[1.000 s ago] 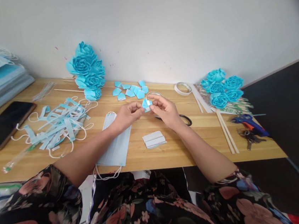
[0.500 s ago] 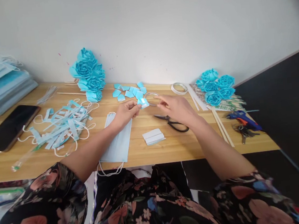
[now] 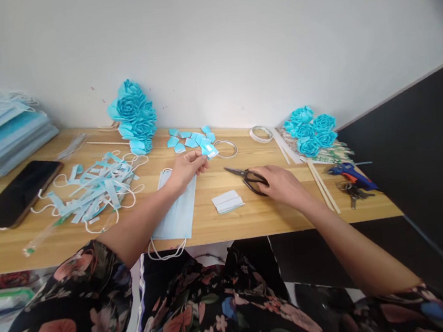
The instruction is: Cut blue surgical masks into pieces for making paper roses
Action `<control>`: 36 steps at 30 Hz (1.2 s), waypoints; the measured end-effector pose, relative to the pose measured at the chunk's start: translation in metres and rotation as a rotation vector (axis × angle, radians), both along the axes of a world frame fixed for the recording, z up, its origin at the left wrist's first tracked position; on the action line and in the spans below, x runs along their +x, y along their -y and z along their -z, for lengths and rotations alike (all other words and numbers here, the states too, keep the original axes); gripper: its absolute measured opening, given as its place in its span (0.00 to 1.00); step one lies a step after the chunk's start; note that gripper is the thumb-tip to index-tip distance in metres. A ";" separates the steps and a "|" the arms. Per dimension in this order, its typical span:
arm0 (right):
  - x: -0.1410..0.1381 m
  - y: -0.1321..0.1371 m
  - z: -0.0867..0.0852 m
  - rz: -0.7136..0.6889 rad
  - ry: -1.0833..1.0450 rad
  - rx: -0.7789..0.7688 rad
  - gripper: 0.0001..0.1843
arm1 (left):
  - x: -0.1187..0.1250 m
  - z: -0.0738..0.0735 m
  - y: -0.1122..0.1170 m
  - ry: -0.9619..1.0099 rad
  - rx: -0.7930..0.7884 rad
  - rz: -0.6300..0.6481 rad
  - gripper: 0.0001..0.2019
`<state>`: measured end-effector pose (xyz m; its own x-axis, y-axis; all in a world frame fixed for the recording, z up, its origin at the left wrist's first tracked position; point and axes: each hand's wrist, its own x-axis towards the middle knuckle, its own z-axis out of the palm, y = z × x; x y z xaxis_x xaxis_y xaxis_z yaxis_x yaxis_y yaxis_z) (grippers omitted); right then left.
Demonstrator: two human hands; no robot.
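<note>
Since half a second earlier, the right hand (image 3: 282,185) had let go near the thin ring (image 3: 236,148) and dropped toward me onto the scissors (image 3: 235,172). The left hand (image 3: 184,170) had barely shifted and kept its hold on the small blue piece (image 3: 209,151).

The scissors lay flat on the table (image 3: 251,223), their long axis running from far left to near right. The blade tips pointed left and away, and the handles sat at the near-right end. The handles were directly under the right hand's fingers (image 3: 261,175), so that hand was on them, while the left hand was well apart to the left. The right palm faced down with the wrist low, and the forearm came in from the near right, roughly in line with the blades. The fingers curled over the handle loops. I could not tell whether they passed through the loops or had closed on them.

The left hand hovered above the far end of a face mask (image 3: 177,213), palm turned inward. Its thumb and fingertips pinched the blue piece just near the ring and the scatter of cut blue bits (image 3: 189,137). Folded white slips (image 3: 227,201) lay between the two hands, near the table's front edge.
</note>
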<state>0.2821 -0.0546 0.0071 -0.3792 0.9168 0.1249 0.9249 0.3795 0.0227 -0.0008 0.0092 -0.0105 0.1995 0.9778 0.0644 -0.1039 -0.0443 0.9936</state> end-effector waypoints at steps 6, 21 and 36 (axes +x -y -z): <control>-0.001 -0.002 -0.014 -0.010 -0.292 0.177 0.21 | -0.001 0.001 -0.002 0.005 0.021 -0.011 0.12; -0.063 -0.038 -0.006 -0.232 -0.137 0.270 0.25 | -0.004 0.004 -0.006 0.128 -0.026 -0.075 0.16; -0.065 -0.060 0.005 -0.266 -0.231 0.185 0.24 | -0.005 0.005 -0.004 0.193 -0.059 -0.032 0.18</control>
<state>0.2175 0.0056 0.0020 -0.5431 0.7444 0.3885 0.7837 0.6154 -0.0835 -0.0054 0.0137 -0.0159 0.1575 0.9867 0.0413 -0.2922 0.0066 0.9563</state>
